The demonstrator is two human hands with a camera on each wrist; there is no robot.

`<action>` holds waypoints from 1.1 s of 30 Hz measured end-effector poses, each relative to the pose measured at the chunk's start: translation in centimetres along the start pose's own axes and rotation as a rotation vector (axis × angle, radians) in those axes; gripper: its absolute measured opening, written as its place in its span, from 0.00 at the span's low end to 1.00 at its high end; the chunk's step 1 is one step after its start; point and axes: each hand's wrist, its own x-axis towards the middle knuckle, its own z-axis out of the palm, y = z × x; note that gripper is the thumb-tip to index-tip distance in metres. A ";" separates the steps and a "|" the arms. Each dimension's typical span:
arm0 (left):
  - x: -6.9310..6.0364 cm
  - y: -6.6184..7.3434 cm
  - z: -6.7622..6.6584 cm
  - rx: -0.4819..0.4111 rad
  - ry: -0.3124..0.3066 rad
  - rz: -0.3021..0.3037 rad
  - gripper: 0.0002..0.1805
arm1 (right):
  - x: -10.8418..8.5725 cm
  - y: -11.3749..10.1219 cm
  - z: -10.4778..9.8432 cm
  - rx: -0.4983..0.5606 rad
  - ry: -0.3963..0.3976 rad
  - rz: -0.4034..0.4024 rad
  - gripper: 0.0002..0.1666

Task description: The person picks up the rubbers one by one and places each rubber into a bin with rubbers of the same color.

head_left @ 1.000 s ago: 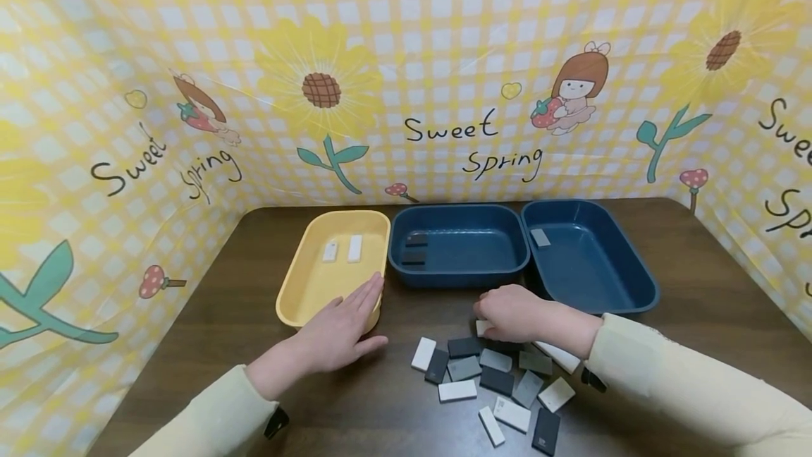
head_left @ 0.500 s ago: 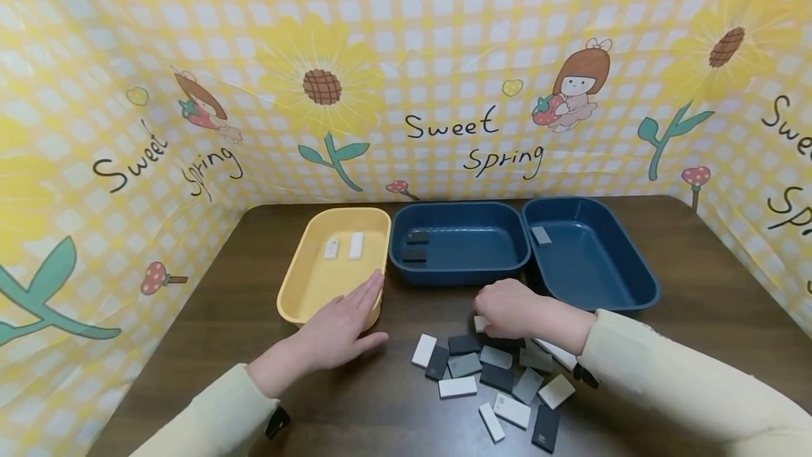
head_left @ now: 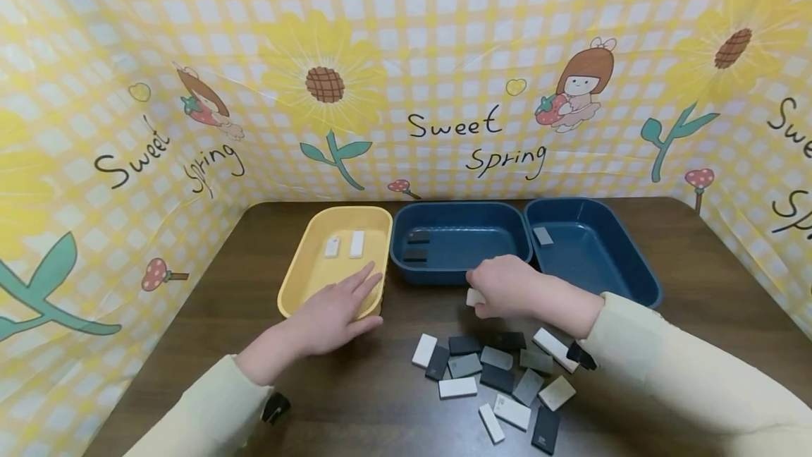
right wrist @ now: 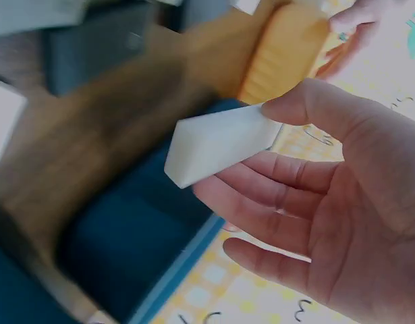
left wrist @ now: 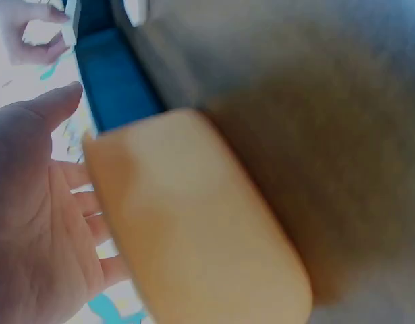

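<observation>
My right hand [head_left: 510, 288] pinches a small off-white rectangular block [right wrist: 220, 142] between thumb and fingers, raised above the table in front of the middle blue tray. In the right wrist view the block's plain long side and one end show. My left hand [head_left: 326, 316] lies at the near right rim of the yellow tray [head_left: 293, 281], fingers spread and fairly straight, holding nothing. Two white blocks [head_left: 357, 245] lie inside that tray. Near me on the table is a loose group of flat white, grey and black blocks [head_left: 497, 377], some bearing small markings.
The middle blue tray [head_left: 466, 276] contains two black blocks [head_left: 415, 255]. At its right stands another blue tray [head_left: 603, 259] with one light grey block [head_left: 543, 236]. The three trays line the back of the brown table [head_left: 361, 400], before a yellow checked cloth [head_left: 444, 55].
My right hand has lifted the off-white block from the group and moved it away from me, towards the trays. The left hand has shifted slightly left and its fingers have spread.
</observation>
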 end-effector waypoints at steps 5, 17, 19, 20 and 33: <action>-0.4 -2.4 -1.9 -0.015 0.082 -0.049 0.36 | 1.0 -0.2 -1.8 0.034 0.017 0.014 0.16; -1.9 -9.1 -3.6 0.110 0.052 -0.379 0.39 | 5.1 -1.6 -5.1 0.304 0.008 0.039 0.08; -1.9 -9.7 -3.1 0.089 -0.007 -0.431 0.40 | 5.9 -2.2 -5.4 0.369 0.012 0.045 0.08; -1.9 -9.9 -2.8 0.076 -0.029 -0.453 0.40 | 6.3 -2.5 -5.5 0.391 0.019 0.042 0.07; -0.6 -9.9 -0.4 0.020 0.073 -0.533 0.17 | 12.9 -6.8 -3.2 0.502 0.268 -0.031 0.19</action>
